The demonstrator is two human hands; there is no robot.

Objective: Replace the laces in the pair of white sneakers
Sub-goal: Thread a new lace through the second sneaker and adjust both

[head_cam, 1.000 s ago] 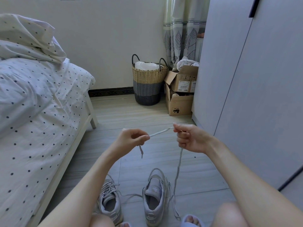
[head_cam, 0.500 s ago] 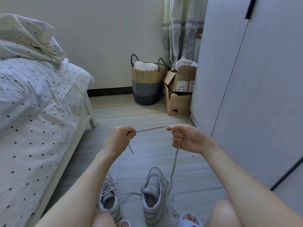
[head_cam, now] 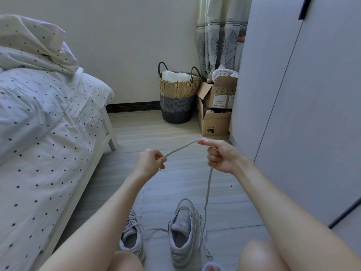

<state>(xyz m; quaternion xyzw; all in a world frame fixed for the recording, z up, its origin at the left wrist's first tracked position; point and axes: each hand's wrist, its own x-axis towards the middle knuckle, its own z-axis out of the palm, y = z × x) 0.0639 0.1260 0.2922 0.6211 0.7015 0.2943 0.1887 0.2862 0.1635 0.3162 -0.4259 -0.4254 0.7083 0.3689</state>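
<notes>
Since 1 s ago you're raising your right hand (head_cam: 220, 156); both it & left hand (head_cam: 149, 162) are pinching lace (head_cam: 180, 148) above sneaker (head_cam: 181, 233). Risk: tail snagging, tipping it.

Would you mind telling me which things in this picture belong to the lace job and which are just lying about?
Part of the job:
- lace, pinched by the left hand and right hand
- left sneaker, laced
- right sneaker, with no lace across its tongue

Just lying about:
- woven basket
- cardboard boxes
- bed
- curtain
- wardrobe

Grey lace (head_cam: 208, 189) hangs taut above two white sneakers (head_cam: 181, 234) on floor.
</notes>
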